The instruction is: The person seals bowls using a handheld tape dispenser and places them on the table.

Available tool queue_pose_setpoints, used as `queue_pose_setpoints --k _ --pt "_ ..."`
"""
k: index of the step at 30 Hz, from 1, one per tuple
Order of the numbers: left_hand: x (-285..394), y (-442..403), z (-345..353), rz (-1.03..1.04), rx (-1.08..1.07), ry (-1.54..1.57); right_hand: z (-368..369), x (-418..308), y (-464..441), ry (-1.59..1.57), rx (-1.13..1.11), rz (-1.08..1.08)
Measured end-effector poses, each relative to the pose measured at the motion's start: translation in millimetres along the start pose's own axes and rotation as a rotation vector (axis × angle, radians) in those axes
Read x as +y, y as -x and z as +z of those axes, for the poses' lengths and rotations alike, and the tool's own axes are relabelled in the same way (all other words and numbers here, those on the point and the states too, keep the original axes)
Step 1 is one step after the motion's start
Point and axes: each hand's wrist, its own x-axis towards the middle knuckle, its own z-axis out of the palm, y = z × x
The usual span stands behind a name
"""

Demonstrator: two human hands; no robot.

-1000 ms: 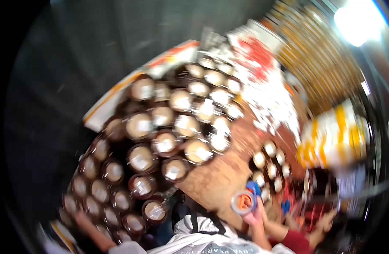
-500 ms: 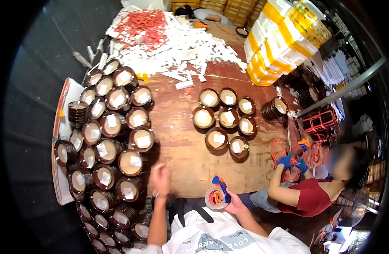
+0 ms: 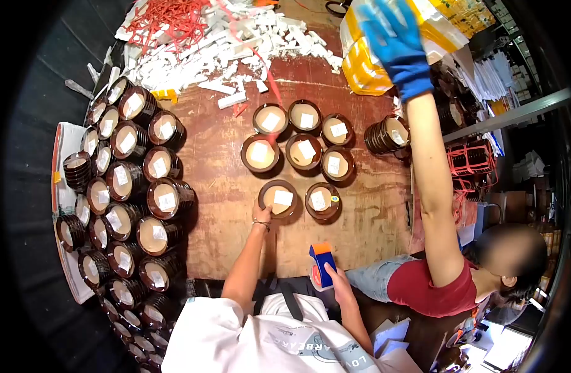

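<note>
Well, wooden tabletop (image 3: 214,224) beside black sheeting (image 3: 34,161)

Wore a white T-shirt (image 3: 260,342) across the bottom centre of the frame, short in the left sleeve (image 3: 208,317) and softly creased. Bore a grey-blue print (image 3: 316,351) towards the lower right, with pale lettering, upside down in the view, readable in part as "LOVE" and "BEAR". Showed a dark, narrow strap (image 3: 292,304) above the print, slanting over whitish cloth. Had a thin bracelet (image 3: 260,223) behind the left hand (image 3: 262,212), too small for finer detail.
</note>
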Motion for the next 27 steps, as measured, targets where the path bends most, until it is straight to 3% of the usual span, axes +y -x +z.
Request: queue_pose_setpoints --k 3,5,6,10,12,13,16,17,18,20,21,23,25,27 --pt "-22.3 40.6 -48.7 -0.114 0.015 0.087 0.3 14.1 -19.6 0.385 -0.040 -0.146" --pt "-49.0 55.7 -89.1 -0.018 -0.086 -0.166 12.9 5.0 -28.5 0.760 -0.076 -0.315" --pt "-50.2 70.3 -101.5 -0.032 -0.066 -0.166 22.7 4.8 -32.8 0.787 -0.108 -0.483" --pt "-74.2 106.1 -123.6 -0.029 -0.084 -0.096 49.3 -9.4 -43.8 0.825 -0.289 -0.563" --pt "-83.8 109.9 -123.7 0.082 0.127 -0.218 62.2 -17.9 -48.3 0.808 -0.377 -0.582" --pt "-89.6 115.2 -121.2 0.414 0.470 -0.698 66.7 -22.0 -46.8 0.844 -0.415 -0.662" --pt "79.9 181.3 -123.8 0.348 0.054 -0.304 81.8 -31.3 -43.2 0.905 -0.490 -0.817" --pt "88.2 181.7 -131.8 0.192 -0.187 -0.125 86.8 -33.6 -41.0 0.922 -0.514 -0.890" --pt "92.7 179.3 -135.7 0.189 -0.171 -0.116 92.8 -36.6 -37.0 0.931 -0.532 -0.889" --pt "102.1 172.6 -139.4 0.192 -0.636 -0.196 105.9 -43.2 -28.8 0.907 -0.602 -0.826" --pt "106.9 172.5 -142.1 0.150 -0.661 -0.100 110.6 -44.4 -25.7 0.915 -0.617 -0.827" --pt "113.7 170.6 -154.4 0.282 -0.596 -0.190 116.8 -47.2 -22.9 0.858 -0.661 -0.485" --pt "80.6 156.5 -168.8 0.458 -0.412 -0.254 119.3 -51.9 -24.9 0.984 -0.621 -0.488" --pt "38.5 130.7 -191.7 0.424 -0.094 -0.160 121.8 -66.9 -26.0 1.162 -0.562 -0.442"
